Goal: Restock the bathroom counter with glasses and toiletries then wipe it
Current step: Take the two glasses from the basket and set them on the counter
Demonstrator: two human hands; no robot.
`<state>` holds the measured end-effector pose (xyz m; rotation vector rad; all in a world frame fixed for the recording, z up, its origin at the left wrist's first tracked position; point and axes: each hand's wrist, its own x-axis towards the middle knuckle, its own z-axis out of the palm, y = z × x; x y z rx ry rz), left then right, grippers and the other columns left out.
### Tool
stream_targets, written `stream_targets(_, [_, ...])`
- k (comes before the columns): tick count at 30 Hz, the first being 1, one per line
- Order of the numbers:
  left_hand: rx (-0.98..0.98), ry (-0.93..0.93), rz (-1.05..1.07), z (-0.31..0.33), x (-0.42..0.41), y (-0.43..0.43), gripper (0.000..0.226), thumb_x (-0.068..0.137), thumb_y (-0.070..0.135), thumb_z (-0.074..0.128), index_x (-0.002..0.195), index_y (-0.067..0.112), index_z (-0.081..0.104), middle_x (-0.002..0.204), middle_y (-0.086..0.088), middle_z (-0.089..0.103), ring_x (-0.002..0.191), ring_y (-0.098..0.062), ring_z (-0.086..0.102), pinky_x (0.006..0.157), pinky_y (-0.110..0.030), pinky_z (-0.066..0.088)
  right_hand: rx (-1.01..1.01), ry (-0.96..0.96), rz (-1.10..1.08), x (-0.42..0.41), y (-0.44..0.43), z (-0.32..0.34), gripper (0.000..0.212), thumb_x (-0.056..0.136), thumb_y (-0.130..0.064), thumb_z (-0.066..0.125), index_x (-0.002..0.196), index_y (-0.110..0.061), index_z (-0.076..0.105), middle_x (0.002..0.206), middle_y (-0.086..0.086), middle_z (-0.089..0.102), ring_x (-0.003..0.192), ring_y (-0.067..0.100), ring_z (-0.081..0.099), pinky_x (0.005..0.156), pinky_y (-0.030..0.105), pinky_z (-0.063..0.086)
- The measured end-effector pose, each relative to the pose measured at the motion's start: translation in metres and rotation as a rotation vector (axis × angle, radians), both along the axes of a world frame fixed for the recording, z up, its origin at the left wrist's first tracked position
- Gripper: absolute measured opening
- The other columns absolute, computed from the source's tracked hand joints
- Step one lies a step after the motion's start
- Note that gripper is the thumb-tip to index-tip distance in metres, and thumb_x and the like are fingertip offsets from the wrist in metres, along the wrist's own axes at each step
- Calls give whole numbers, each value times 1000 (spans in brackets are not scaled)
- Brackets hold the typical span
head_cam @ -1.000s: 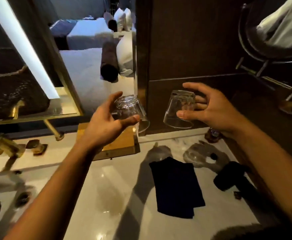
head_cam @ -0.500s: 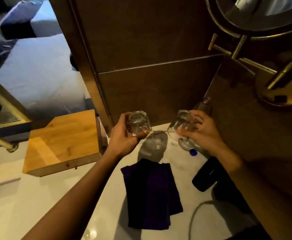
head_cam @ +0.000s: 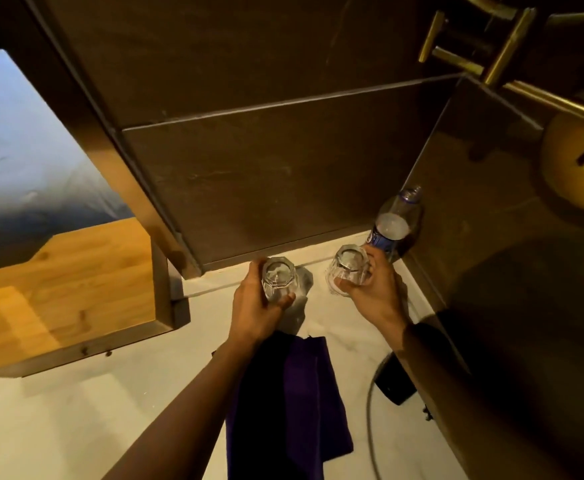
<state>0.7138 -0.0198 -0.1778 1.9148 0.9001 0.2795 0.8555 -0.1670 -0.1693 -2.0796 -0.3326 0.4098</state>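
My left hand (head_cam: pixel 254 308) grips a clear faceted glass (head_cam: pixel 278 277), held upside down low over the white marble counter (head_cam: pixel 117 410) near the back wall. My right hand (head_cam: pixel 377 292) grips a second clear glass (head_cam: pixel 349 266), also inverted, just to the right. A dark purple cloth (head_cam: pixel 294 403) lies folded on the counter below my hands. A water bottle with a blue label (head_cam: pixel 392 225) stands in the back right corner, close behind the right glass.
A wooden tray (head_cam: pixel 65 289) sits on the counter at the left, against a brown wall post. A black hair dryer (head_cam: pixel 392 382) with a grey cord lies by the right wall. Brass fittings (head_cam: pixel 498 50) hang at the upper right.
Both hands have carried the glasses down and forward toward the counter's back corner. The view has tilted down, and the water bottle now shows behind the right glass.
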Motion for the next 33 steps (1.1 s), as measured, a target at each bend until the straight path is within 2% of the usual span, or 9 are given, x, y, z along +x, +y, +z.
stream_targets(5, [29,33,-29,-9,11,-1,72,78,25,84,137,25,43,134,0,62,120,-22,61,103,-43,54,21,5,-11,-2,6,-15,69,70,8,80,131,-4,50,129,9,57,118,16,52,76,-10,33])
stream_targets(10, [49,54,-61,-15,16,-4,70,79,25,83,136,27,42,135,2,60,121,-20,59,103,-39,54,68,14,-17,0,8,-28,71,67,13,80,129,-3,50,117,-3,50,109,8,48,68,-10,38])
stream_targets(12, [35,65,-54,-19,15,-6,70,79,25,82,137,27,42,136,1,59,122,-21,59,104,-39,53,54,-8,-17,2,7,-32,70,67,9,82,128,-5,51,119,-1,52,109,8,48,71,-7,39])
stream_targets(13, [23,63,-42,-21,15,-8,72,79,26,82,138,26,42,136,1,59,123,-22,58,105,-41,53,38,-17,-20,3,8,-34,71,67,6,83,128,-7,51,121,1,54,109,8,48,78,-2,41])
stream_targets(16, [5,64,-8,-26,16,-10,73,80,27,82,140,29,40,139,2,57,126,-22,57,107,-43,52,8,-17,-31,4,10,-41,76,64,0,87,130,-15,51,128,0,55,116,12,51,97,25,48])
stream_targets(18, [6,63,3,-29,17,-12,73,81,27,81,140,30,39,140,3,57,127,-21,57,107,-44,51,1,-25,-54,5,12,-46,80,61,-4,89,129,-21,50,131,4,56,120,20,55,98,38,53])
stream_targets(19, [9,66,10,-30,17,-12,73,81,27,81,141,31,39,141,3,56,127,-22,57,108,-44,51,-17,-37,-64,5,14,-47,80,60,-6,89,128,-23,50,132,6,56,120,22,55,97,39,54])
stream_targets(24, [29,89,40,-32,21,-13,76,81,28,81,143,30,37,144,3,55,130,-23,55,109,-45,50,-73,-116,-96,5,20,-49,74,64,-10,88,127,-21,51,130,8,58,119,23,56,89,22,46])
stream_targets(33, [26,127,32,-27,21,-11,76,81,28,81,144,28,37,144,2,54,131,-23,54,109,-38,48,-93,-134,-148,2,30,-48,72,65,-16,89,127,-16,52,132,11,57,119,27,57,84,24,47])
